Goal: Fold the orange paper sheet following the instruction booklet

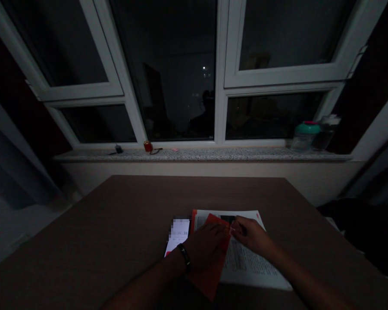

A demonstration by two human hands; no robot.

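Observation:
A red paper piece [213,275] lies slanted over a printed page [245,262] on the brown table. My left hand [207,245], with a dark band on its wrist, rests on the red paper with its fingers spread over it. At the paper's upper right edge my right hand [250,234] is closed in a pinch; something small and pale shows at the fingertips, too dim to name. A phone [180,232] with a lit screen lies left of the page, partly behind my left forearm.
The table [132,206] reaches toward a speckled windowsill [194,155]. On the sill stand a small red jar [148,146], a small dark bottle [118,149] and a clear container with a teal lid [305,137]. Dark cloth [349,228] lies to the right.

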